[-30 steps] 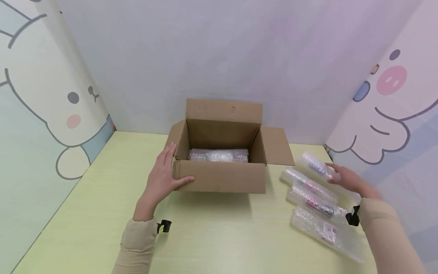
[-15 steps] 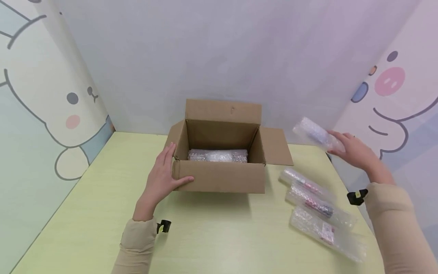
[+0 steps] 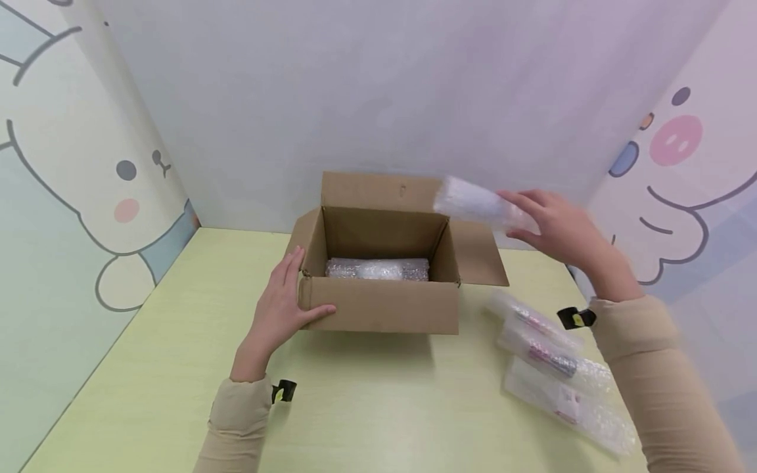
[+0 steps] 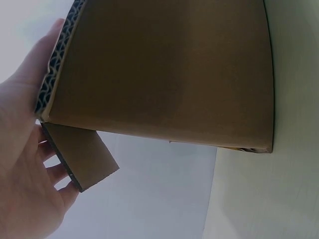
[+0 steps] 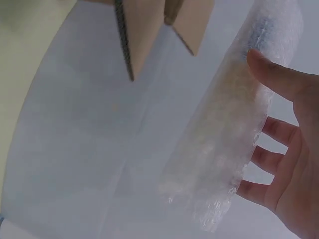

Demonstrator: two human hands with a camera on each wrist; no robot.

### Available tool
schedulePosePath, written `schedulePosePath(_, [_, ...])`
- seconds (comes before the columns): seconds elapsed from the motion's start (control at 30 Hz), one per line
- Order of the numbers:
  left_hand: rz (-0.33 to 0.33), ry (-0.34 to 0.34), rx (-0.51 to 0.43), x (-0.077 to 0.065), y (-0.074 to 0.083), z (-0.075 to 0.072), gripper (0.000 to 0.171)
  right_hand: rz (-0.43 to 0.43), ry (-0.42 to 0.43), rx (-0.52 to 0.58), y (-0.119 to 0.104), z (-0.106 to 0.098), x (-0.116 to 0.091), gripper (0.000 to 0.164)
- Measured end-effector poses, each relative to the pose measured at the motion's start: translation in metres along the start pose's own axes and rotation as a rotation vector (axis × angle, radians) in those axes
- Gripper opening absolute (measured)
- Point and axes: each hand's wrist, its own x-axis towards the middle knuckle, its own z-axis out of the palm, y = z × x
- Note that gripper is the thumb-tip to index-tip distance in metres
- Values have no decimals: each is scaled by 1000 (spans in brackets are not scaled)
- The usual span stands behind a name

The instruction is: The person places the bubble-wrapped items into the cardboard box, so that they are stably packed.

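Observation:
An opened cardboard box (image 3: 378,307) stands near the wall with its flaps spread. My left hand (image 3: 280,305) grips its near left corner, thumb over the front flap and fingers along the left flap (image 4: 82,157). My right hand (image 3: 552,226) holds a bubble-wrapped package (image 3: 476,200) in the air by its right end, over the box's right flap. In the right wrist view, the thumb lies on the clear wrap with fingers behind it; something blue shows through near the thumb. Inside the box lies another bubble-wrapped bundle (image 3: 378,268), its lower part hidden by the front.
Several more bubble-wrapped packages lie on the table (image 3: 367,420) to the right, among them one with dark and pink contents (image 3: 552,358) and one with a label (image 3: 568,404). A pale wall (image 3: 378,85) rises behind the box, with cartoon-printed panels at both sides.
My right hand has lifted a bubble-wrapped package off the table at the right and carried it up and left toward the box. My left hand has stayed at the box corner.

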Motion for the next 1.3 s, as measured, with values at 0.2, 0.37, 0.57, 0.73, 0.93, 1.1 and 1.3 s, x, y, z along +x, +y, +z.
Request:
schedulePosePath(0.2, [2, 2, 1, 0, 0, -1, 121, -161, 7, 9, -40, 4, 30, 65])
schedulePosePath(0.37, [8, 6, 7, 0, -1, -2, 120, -238, -36, -8, -67, 18, 49, 65])
schedulePosePath(0.57, [7, 3, 12, 0, -3, -3, 121, -271, -84, -98, -100, 43, 66, 65])
schedulePosePath(0.73, [10, 8, 15, 0, -5, -3, 121, -277, -161, -212, -122, 62, 74, 66])
schedulePosePath(0.93, [20, 15, 15, -1, -5, -2, 120, -264, -254, -253, -137, 76, 79, 66])
schedulePosePath(1.1, [22, 22, 17, -1, -6, -2, 120, -285, -305, -267, -143, 83, 80, 58])
schedulePosePath(1.3, [32, 29, 14, -1, -6, -1, 120, -277, -346, -216, -144, 91, 82, 53])
